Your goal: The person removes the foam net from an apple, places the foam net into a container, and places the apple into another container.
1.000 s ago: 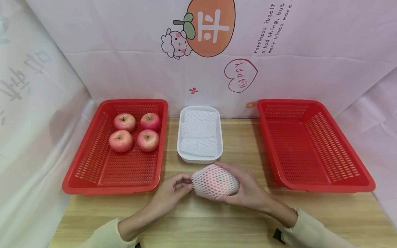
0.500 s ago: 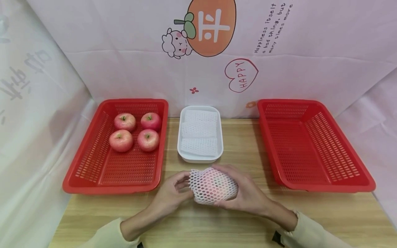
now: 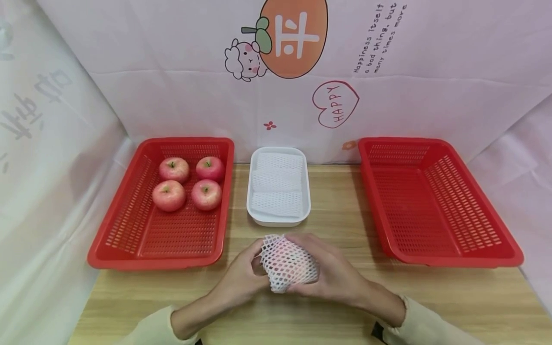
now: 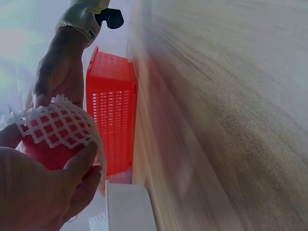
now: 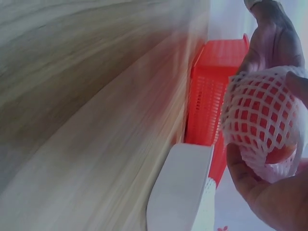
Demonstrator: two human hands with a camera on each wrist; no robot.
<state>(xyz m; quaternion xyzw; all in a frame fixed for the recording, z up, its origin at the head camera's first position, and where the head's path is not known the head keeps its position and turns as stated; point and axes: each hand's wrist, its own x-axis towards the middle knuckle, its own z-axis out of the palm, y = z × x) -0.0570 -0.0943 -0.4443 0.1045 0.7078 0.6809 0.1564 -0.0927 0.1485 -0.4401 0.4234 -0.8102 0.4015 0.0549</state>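
Observation:
A red apple (image 4: 45, 153) sits inside a white foam fruit net (image 3: 288, 263), held between both hands above the table in the head view. My right hand (image 3: 338, 275) grips the netted apple from the right, thumb and fingers spread around it. At the left end, my left hand (image 3: 242, 277) pinches the net's open edge; the left wrist view shows its fingers (image 4: 83, 161) on that rim with bare apple skin beside them. Through the mesh in the right wrist view, the apple appears mostly covered, with one uncovered patch low on it. Part of the left fingertips is hidden in the head view.
Several apples (image 3: 169, 195) lie in the left red basket (image 3: 161, 263). A white tray (image 3: 278, 223) with flat foam nets (image 3: 276, 179) stands at the back middle. Another red basket (image 3: 457, 261) is at the right. A printed white cloth (image 3: 181, 96) hangs behind.
Both hands and the netted apple have drawn slightly nearer the body. The right hand has shifted left, the net has bunched shorter and its left edge has widened, with the left hand closer around it.

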